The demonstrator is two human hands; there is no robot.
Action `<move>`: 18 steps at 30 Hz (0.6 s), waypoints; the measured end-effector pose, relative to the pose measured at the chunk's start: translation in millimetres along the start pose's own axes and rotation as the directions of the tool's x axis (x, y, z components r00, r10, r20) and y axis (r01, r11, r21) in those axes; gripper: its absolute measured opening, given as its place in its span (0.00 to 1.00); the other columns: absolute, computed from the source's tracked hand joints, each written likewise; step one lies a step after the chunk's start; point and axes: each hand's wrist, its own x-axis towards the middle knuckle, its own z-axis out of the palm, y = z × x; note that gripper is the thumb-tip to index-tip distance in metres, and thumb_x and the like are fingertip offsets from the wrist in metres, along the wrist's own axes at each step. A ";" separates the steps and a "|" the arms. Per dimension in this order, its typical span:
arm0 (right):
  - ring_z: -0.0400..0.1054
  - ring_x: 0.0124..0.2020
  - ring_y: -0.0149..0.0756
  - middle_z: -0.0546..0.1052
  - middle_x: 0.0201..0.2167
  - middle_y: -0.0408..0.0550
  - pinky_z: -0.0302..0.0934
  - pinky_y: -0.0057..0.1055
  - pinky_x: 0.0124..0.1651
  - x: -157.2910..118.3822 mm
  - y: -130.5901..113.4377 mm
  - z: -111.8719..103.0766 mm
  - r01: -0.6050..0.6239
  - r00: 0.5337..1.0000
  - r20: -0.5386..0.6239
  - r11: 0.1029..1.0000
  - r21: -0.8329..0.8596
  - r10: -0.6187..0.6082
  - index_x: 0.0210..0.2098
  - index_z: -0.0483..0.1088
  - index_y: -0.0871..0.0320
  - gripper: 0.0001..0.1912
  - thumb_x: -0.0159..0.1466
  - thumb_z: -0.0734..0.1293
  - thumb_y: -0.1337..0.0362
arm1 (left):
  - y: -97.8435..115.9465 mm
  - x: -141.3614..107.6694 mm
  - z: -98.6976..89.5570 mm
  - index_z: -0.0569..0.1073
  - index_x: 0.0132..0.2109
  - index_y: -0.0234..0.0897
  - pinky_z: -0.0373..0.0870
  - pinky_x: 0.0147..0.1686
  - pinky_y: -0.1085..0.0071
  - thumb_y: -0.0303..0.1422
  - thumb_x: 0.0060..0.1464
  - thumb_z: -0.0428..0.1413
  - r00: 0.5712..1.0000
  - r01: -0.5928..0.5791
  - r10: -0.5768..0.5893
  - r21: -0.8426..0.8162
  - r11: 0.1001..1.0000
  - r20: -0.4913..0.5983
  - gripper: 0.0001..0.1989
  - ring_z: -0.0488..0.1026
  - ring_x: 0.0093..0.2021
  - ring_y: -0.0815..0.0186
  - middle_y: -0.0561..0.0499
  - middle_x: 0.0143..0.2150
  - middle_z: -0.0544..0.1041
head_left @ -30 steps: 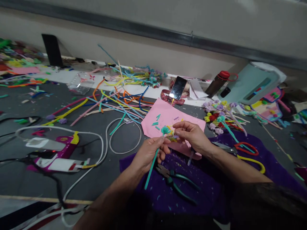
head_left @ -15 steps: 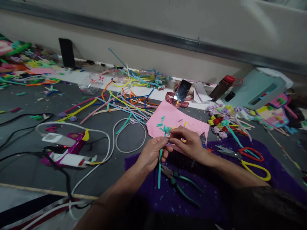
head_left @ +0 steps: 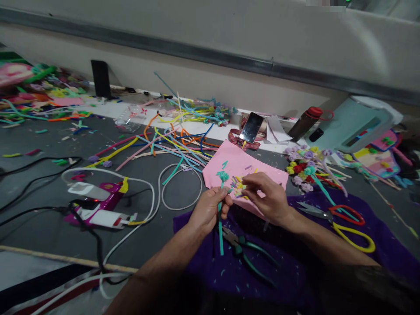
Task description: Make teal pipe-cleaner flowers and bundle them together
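Note:
My left hand [head_left: 210, 208] is closed on a teal pipe cleaner flower [head_left: 223, 176], pinching its stem just below the curled head. The straight stem hangs down beneath my fingers. To the right, my right hand [head_left: 267, 197] hovers over the pink sheet [head_left: 215, 164] with bent fingers held apart; nothing shows between them. Short yellow and purple pipe cleaner pieces [head_left: 239, 186] lie on the sheet beside its fingertips. Pliers with green handles [head_left: 241, 245] rest partly opened on the purple cloth [head_left: 210, 271] below both hands.
Scissors [head_left: 331, 215] with red and yellow handles lie on the right. A magenta glue gun [head_left: 105, 201] and looping cables occupy the left. Long pipe cleaners [head_left: 170, 146], a phone [head_left: 251, 127], a bottle [head_left: 306, 122] and finished flowers [head_left: 300, 168] stand or lie farther back.
My right hand has drawn away to the right from the flower head, leaving the head in plain sight above my left hand. The left hand keeps its pinch; the view has shifted slightly.

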 end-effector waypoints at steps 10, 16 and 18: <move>0.70 0.34 0.36 0.76 0.34 0.48 0.63 0.33 0.36 -8.8 25.5 -15.0 -0.178 0.969 0.163 0.983 -0.052 0.184 0.40 0.71 0.54 0.09 0.62 0.61 0.65 | -2.9 1.1 0.1 0.68 0.24 0.32 0.56 0.10 0.81 0.43 0.48 0.55 1.000 -0.020 0.021 0.056 0.998 -0.015 0.17 0.58 0.11 0.77 0.57 0.14 0.66; 0.68 0.33 0.35 0.74 0.33 0.47 0.62 0.31 0.35 3.7 1.1 3.5 -0.268 0.949 0.228 0.936 0.227 0.217 0.41 0.71 0.55 0.11 0.58 0.66 0.63 | -2.5 1.4 1.1 0.67 0.23 0.32 0.55 0.10 0.81 0.42 0.49 0.54 1.000 -0.009 0.009 0.089 0.996 0.004 0.17 0.57 0.10 0.78 0.57 0.13 0.65; 0.67 0.32 0.34 0.73 0.31 0.46 0.61 0.30 0.36 7.5 -0.5 7.6 -0.268 0.950 0.237 0.923 0.277 0.205 0.39 0.72 0.55 0.09 0.59 0.65 0.64 | -2.6 0.6 1.0 0.67 0.24 0.32 0.55 0.10 0.81 0.42 0.49 0.55 1.000 0.001 -0.002 0.086 0.996 0.015 0.16 0.57 0.10 0.78 0.57 0.13 0.65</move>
